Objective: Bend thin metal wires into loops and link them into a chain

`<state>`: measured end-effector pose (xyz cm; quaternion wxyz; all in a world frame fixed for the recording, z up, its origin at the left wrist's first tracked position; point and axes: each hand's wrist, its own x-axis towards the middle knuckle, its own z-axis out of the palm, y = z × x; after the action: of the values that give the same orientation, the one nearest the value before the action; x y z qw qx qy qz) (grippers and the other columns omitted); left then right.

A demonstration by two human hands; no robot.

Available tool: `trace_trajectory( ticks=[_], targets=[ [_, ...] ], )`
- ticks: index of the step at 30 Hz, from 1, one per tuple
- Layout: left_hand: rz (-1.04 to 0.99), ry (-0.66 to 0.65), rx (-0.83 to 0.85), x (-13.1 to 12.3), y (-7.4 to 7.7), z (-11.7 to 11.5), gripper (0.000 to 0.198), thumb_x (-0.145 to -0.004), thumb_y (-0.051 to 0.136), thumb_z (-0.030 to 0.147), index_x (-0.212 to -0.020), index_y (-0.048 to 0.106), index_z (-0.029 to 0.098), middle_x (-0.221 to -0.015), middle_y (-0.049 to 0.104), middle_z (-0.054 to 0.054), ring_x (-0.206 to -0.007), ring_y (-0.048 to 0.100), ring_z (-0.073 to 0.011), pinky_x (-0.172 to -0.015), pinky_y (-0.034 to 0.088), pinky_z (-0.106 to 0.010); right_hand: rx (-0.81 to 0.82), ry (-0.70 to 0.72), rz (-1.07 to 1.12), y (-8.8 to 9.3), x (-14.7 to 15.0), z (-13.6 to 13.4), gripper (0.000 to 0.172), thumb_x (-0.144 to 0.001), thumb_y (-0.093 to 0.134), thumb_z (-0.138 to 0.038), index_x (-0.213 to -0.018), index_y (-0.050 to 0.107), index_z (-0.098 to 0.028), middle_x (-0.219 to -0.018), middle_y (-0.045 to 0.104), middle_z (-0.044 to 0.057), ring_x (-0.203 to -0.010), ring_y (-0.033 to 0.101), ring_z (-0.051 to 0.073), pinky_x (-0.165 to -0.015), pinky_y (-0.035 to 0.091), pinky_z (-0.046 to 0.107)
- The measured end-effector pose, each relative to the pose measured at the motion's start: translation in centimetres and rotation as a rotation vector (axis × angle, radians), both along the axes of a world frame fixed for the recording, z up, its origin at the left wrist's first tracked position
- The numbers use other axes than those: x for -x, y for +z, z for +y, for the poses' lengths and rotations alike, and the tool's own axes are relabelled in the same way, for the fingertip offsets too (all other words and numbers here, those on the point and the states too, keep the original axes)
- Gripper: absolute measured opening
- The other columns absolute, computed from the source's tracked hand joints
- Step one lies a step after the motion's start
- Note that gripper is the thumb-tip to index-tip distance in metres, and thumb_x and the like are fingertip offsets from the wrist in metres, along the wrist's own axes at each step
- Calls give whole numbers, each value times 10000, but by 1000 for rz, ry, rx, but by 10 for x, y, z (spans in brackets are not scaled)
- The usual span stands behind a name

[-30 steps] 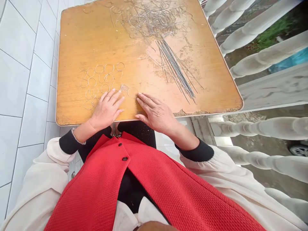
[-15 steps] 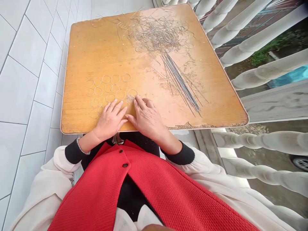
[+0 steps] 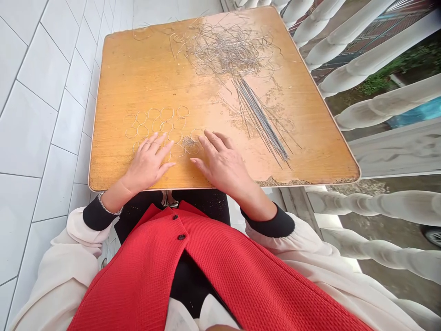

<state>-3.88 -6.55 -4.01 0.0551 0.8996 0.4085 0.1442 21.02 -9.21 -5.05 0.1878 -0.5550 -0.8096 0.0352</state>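
Note:
Several thin wire rings (image 3: 167, 113) lie flat in a loose cluster on the left front part of the wooden table (image 3: 138, 78). My left hand (image 3: 146, 161) rests palm down over the nearest rings, fingers spread, partly covering them. My right hand (image 3: 222, 161) is palm down to the right of the cluster, its fingers apart and holding nothing. Its fingertips are beside a ring that is partly hidden. Between the hands sits a small greyish clump of fine bits (image 3: 188, 141), with rings around it.
A bundle of straight grey wires (image 3: 262, 122) lies slanted on the right half. Behind it is a tangled heap of curled wire (image 3: 230, 48). White balusters (image 3: 365, 69) run along the right side, and a white tiled wall (image 3: 48, 92) stands on the left.
My hands have moved apart, the left one leftward and the right one rightward. The greyish clump and the rings beside it show more now.

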Motion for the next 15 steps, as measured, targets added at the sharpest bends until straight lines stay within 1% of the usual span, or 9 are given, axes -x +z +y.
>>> trace_trajectory(
  ticks=[3,5,7,11,15],
  targets=[
    [70,-8,55,-6,0,2,651,-995,545,538,-1537,496,182,-1661,386,-221,-1562,339,-419,-1238,316,-631,45,88,-9,-4,3,6,704,-1031,454,-564,-1510,515,-51,-1586,479,253,-1488,434,406,-1201,399,614],
    [110,-37,77,-10,-2,2,617,-994,555,525,-1521,523,205,-1675,366,-212,-1571,319,-418,-1242,294,-646,69,133,-17,-8,5,7,733,-1029,448,-572,-1494,525,-11,-1582,478,268,-1495,424,421,-1210,398,611],
    [133,-65,83,-10,-3,2,572,-997,564,487,-1502,546,218,-1673,376,-197,-1572,321,-408,-1242,295,-643,78,182,-23,-10,2,9,742,-1028,456,-560,-1475,533,27,-1581,470,284,-1507,409,429,-1225,388,608],
    [146,-127,100,-3,-1,5,547,-1005,555,452,-1496,555,210,-1659,407,-188,-1561,345,-402,-1231,327,-636,93,345,-9,-8,-19,17,707,-1028,489,-503,-1512,496,11,-1609,437,271,-1535,389,391,-1245,381,593],
    [158,-192,118,4,5,10,532,-1001,574,403,-1483,569,179,-1650,418,-197,-1558,357,-399,-1243,323,-627,108,519,-6,-2,-40,31,609,-1045,476,-381,-1536,474,-21,-1610,449,243,-1536,404,349,-1250,387,569]
  ],
)
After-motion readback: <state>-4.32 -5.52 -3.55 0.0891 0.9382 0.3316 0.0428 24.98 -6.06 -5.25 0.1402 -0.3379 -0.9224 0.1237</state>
